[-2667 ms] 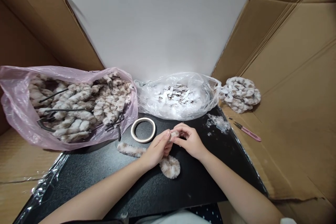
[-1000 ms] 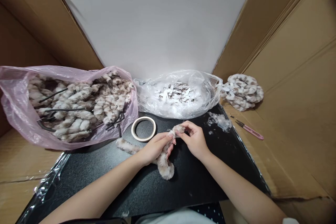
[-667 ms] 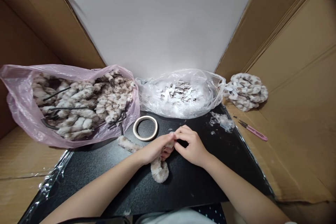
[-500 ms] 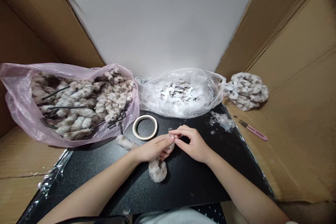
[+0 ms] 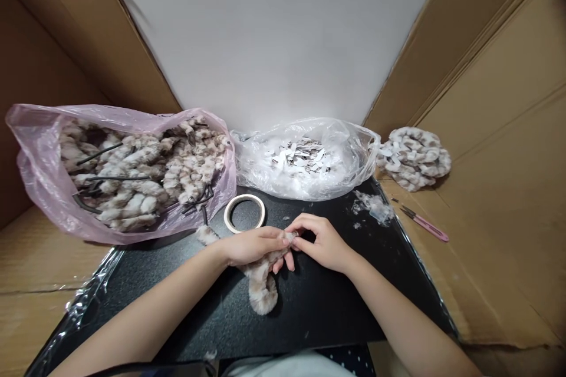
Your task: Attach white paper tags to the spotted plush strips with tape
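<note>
Head view.

Item: plush strip (image 5: 262,291), mottled cream and brown, between the two hands above the worktop (image 5: 327,312); lower end curled, near the left palm.
Grip, left hand (image 5: 257,249): thumb and fingers grasping the strip close to its upper tip, lower fingers spread beneath.
Grip, right hand (image 5: 322,242): thumb and forefinger pinching the same tip.
Change: against the frame half a second ago, the left hand sits slightly further left and more of the strip shows below it. Against the earliest frame, the curl lies further left and nearer the person.
Item: second plush length (image 5: 207,235), left of the left wrist, less of it showing than before; whether it joins the strip is hidden.
Item: tape roll (image 5: 227,215), flat, just beyond the left hand.
Edges: pink plastic bag (image 5: 39,188) of plush pieces at far left; clear plastic bag (image 5: 259,179) of white tags (image 5: 305,156) along the back; fluff scraps (image 5: 375,208) by the right edge; pink-handled thread snips (image 5: 425,225) and plush bundle (image 5: 418,160) beyond it, on cardboard (image 5: 490,259).
Room: bare black surface extends from the curl to the near edge, and right of it beneath the right forearm.
</note>
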The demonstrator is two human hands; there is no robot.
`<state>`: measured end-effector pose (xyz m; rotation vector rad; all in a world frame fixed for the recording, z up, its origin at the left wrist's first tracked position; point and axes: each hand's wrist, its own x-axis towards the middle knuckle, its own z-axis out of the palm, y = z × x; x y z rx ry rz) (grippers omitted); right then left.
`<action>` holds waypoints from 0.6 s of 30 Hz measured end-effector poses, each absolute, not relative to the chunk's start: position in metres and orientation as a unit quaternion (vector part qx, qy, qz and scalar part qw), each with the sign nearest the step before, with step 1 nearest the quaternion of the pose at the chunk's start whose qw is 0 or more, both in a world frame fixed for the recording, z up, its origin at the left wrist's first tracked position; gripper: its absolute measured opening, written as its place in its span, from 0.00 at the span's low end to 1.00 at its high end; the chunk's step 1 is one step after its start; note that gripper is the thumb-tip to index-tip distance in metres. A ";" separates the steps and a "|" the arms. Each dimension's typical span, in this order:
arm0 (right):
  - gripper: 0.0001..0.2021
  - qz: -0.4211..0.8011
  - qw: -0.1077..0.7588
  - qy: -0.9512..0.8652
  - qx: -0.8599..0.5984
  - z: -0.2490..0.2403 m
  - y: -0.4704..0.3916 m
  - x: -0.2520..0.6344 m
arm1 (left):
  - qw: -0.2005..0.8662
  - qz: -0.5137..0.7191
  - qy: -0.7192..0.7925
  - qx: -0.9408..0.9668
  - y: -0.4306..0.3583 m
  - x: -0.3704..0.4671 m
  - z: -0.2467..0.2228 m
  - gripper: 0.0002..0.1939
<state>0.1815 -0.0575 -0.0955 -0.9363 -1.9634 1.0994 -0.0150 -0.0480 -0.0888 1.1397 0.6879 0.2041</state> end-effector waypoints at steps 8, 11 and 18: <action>0.09 0.477 0.342 -0.701 -0.405 -0.099 -0.053 0.181 | 0.713 0.180 0.425 0.528 -0.054 -0.020 -0.100 0.27; 0.10 0.459 0.337 -0.719 -0.399 -0.099 -0.053 0.184 | 0.718 0.191 0.433 0.510 -0.059 -0.020 -0.103 0.26; 0.10 0.447 0.317 -0.759 -0.352 -0.094 -0.054 0.183 | 0.753 0.123 0.409 0.501 -0.060 -0.024 -0.098 0.25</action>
